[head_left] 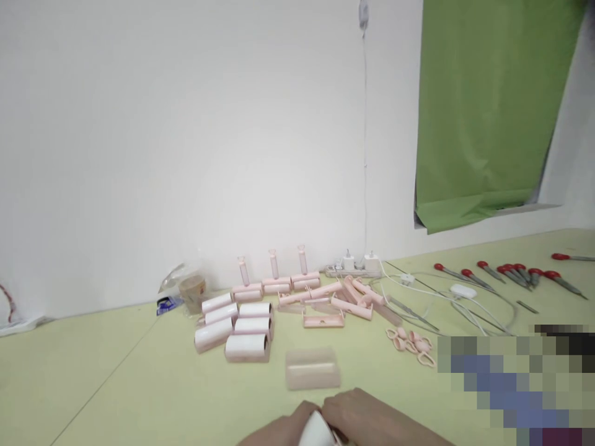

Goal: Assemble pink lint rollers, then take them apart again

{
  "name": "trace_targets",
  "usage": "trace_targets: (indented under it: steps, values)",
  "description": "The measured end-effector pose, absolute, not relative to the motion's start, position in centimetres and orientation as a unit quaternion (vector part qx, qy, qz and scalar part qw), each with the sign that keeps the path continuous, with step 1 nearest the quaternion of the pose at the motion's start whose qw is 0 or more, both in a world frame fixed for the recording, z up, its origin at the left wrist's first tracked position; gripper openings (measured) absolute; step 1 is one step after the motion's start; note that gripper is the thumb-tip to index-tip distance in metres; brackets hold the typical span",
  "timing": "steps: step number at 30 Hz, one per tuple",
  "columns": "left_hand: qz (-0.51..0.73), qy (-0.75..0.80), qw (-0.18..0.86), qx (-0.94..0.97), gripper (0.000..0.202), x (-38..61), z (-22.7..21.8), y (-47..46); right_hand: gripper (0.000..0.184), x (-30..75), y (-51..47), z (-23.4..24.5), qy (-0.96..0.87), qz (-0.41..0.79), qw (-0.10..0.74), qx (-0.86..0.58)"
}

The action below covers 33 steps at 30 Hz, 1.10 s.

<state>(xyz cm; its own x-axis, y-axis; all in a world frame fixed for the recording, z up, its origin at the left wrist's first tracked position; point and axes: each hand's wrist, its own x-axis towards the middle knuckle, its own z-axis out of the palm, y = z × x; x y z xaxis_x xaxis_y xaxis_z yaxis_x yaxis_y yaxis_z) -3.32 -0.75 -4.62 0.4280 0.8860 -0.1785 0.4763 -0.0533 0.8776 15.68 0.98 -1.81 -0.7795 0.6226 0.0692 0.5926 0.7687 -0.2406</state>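
At the bottom edge my left hand [284, 430] and my right hand [372, 419] are close together, fingers curled around a white roll [316, 431]. The roll is tilted, and its lower part is cut off by the frame. A bit of pale pink shows beside it under my right hand; its shape is hidden. Just beyond my hands lies a clear plastic cover [312, 369]. Several white rolls [247, 347] lie in two rows to the left. Behind the cover are loose pink plastic holders [323, 319], some heaped together.
Three pink pieces with upright clear handles [273, 265] stand by the wall. To the right are small pink heart-shaped loops [426, 359], white cables [458, 303], a power strip [353, 271] and red-tipped tools [511, 272]. A tape roll [192, 291] sits left. A blurred patch covers the lower right.
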Motion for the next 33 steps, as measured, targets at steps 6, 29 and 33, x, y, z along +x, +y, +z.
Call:
trace_targets:
  steps: [6, 29, 33]
  values:
    - [0.218, 0.446, 0.482, 0.723, 0.034, -3.6, -1.3, -2.7, 0.014, 16.6, 0.3, -1.6, -0.938, 0.181, 0.121, -0.270]
    - [0.485, 0.435, 0.432, 0.624, 0.060, -1.4, -2.4, -0.3, 0.050, 14.1, -0.1, -5.8, -0.622, 0.645, 0.390, -0.215]
    - [0.565, 0.387, 0.460, 0.565, 0.070, -1.6, -3.3, 0.9, 0.036, 15.1, 1.2, -4.5, -0.660, 0.537, 0.438, -0.290]
